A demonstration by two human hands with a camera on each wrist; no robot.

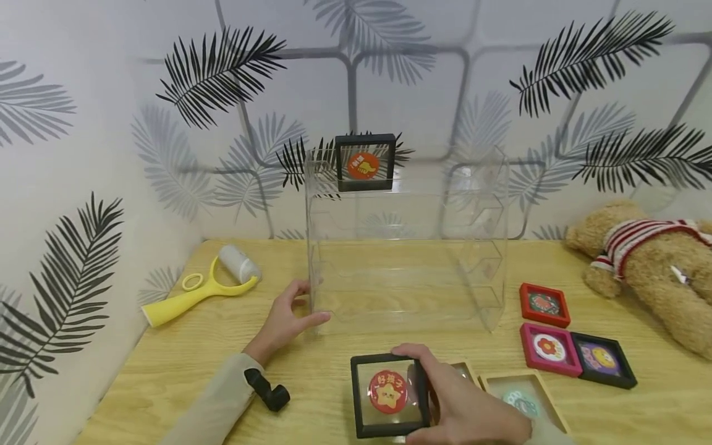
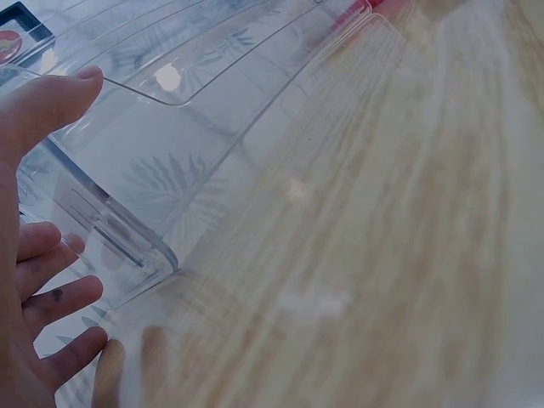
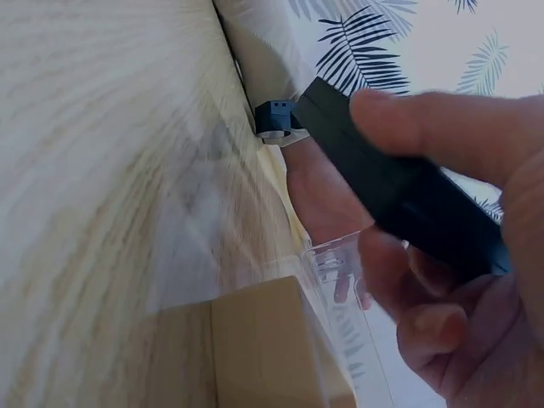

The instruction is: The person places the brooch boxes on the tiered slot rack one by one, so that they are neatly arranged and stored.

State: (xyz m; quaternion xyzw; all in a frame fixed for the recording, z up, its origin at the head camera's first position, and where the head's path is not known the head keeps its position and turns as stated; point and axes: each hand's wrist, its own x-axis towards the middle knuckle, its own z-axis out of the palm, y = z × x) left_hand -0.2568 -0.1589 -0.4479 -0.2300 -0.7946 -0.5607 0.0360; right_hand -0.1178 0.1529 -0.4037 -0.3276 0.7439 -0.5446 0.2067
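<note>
Right fingers (image 1: 419, 356), black frame (image 1: 387, 395) partly behind

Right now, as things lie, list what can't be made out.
Held black frame: right wrist view, edge-on, its badge out of sight.
Leftmost wooden frame: head view, mostly hidden by the right hand.
Teddy bear: head view, cut off by the right edge.
Red patch: left wrist view, too blurred to identify.

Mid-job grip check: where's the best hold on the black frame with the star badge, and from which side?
I'd take the black frame by its right-hand border, coming from the right, as the right hand does. The thick border should offer purchase without covering the star badge in the see-through middle.
</note>
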